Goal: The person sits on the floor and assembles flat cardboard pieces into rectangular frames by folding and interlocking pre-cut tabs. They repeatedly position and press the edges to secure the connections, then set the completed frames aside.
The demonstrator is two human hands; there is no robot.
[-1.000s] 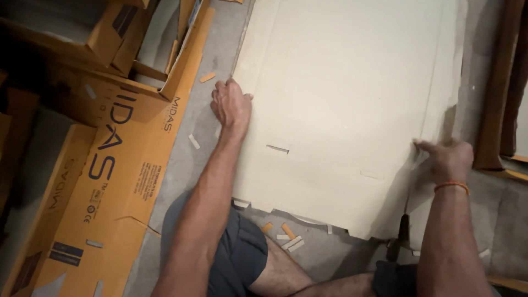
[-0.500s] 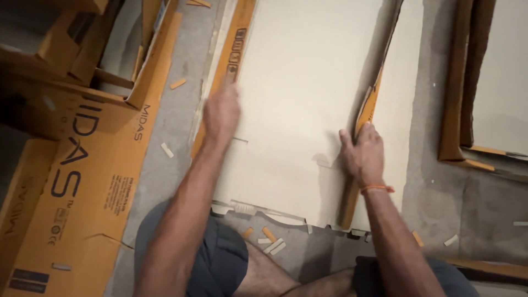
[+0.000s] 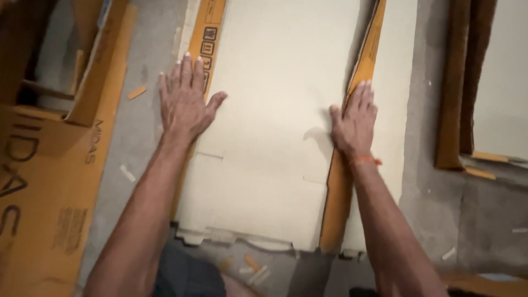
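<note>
Currently, in the head view, the person is kneeling over a large flattened cardboard sheet [image 3: 275, 165] lying on the grey concrete floor [image 3: 434, 220], with both arms reaching toward twelve o'clock. The left hand [image 3: 184, 102] is pressing flat on the sheet's left edge, fingers spread apart and pointing to twelve o'clock, its grip clamped on nothing, the palm simply bearing down where the pale face meets an orange printed flap [image 3: 204, 38]. The right hand [image 3: 355, 124], wearing an orange wrist band [image 3: 364, 160], is lying open along the right-hand fold, fingers together and straight, palm pushing against the raised orange edge [image 3: 363, 66] of a side panel; it is closing around nothing either. That panel is standing slightly up from the sheet, casting a shadow onto the pale face, while a second pale strip [image 3: 393, 110] is lying flat beyond it at three o'clock.

Judging from how things lie, the sheet is already spread out and the left side is sitting nearly flat, whereas the right fold is only partly turned; pressing it fully over or down seems to be what is left. At nine o'clock, orange cartons [image 3: 49, 181] are stacking up beside the floor strip, and at two o'clock another brown-edged panel [image 3: 495, 99] is resting apart from the work. Small cardboard scraps [image 3: 250, 267] are lying near the person's knees at six o'clock.
</note>
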